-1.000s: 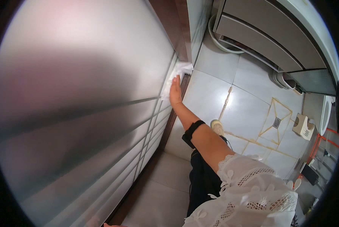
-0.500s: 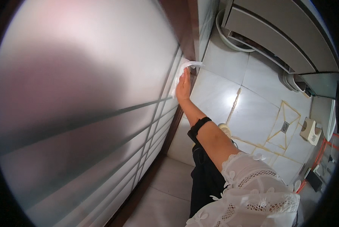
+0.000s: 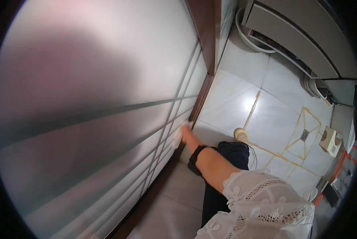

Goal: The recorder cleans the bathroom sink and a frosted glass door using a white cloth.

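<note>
Right hand (image 3: 187, 135) presses a white cloth (image 3: 179, 133) flat against the frosted glass door panel (image 3: 106, 99), low near its dark brown wooden frame edge (image 3: 200, 95) (fingers spread over cloth, black wristband (image 3: 195, 158) on wrist). Left hand out of view.

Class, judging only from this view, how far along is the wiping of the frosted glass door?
Done: cannot be told; the frosted glass door shows no clear cleaned patch. In hand: the right hand presses a white cloth low on the glass, near the brown frame. Left: cannot be told. The left hand is out of view.
</note>
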Tool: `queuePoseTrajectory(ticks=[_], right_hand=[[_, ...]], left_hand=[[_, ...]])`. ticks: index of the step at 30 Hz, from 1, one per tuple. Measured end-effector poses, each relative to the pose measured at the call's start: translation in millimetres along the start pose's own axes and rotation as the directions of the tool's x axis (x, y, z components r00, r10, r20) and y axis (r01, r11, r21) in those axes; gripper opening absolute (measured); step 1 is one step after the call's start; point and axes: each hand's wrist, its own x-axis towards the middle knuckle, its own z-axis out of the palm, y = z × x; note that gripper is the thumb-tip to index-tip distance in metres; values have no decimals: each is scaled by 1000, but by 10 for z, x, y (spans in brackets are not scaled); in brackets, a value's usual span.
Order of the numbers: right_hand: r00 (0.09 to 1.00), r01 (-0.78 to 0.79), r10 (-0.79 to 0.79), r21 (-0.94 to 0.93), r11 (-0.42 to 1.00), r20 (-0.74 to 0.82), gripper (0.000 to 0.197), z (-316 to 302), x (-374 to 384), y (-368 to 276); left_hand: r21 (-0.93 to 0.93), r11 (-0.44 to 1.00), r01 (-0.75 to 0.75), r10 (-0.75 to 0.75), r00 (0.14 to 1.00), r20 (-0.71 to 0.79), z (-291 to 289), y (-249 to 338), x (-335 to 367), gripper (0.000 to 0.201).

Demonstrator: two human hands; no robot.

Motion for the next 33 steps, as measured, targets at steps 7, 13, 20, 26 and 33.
queuePoseTrajectory(ticks=[7, 13, 20, 26, 33], right_hand=[[779, -594, 396, 371, 714, 486, 4, 520, -2234, 221], [646, -564, 228, 255, 785, 729, 10, 330, -4265, -804], [361, 140, -318, 286, 948, 877, 36, -465, -5411, -1927], [526, 683, -507, 15, 730, 683, 43, -1672, -6048, -2298], [343, 696, -746, -688, -205, 570, 46, -3242, -6068, -1927]], left_hand=[[213, 970, -114, 82, 985, 152, -131, -120, -69, 94], [-47, 255, 966, -603, 196, 773, -192, 419, -179, 78], [-67, 108, 992, 290, 33, 956, -158, 1234, -7, 59], [287, -216, 933, 738, -36, 674, -218, 2013, 77, 51], [108, 192, 975, 680, -212, 702, -662, 3440, -793, 36]])
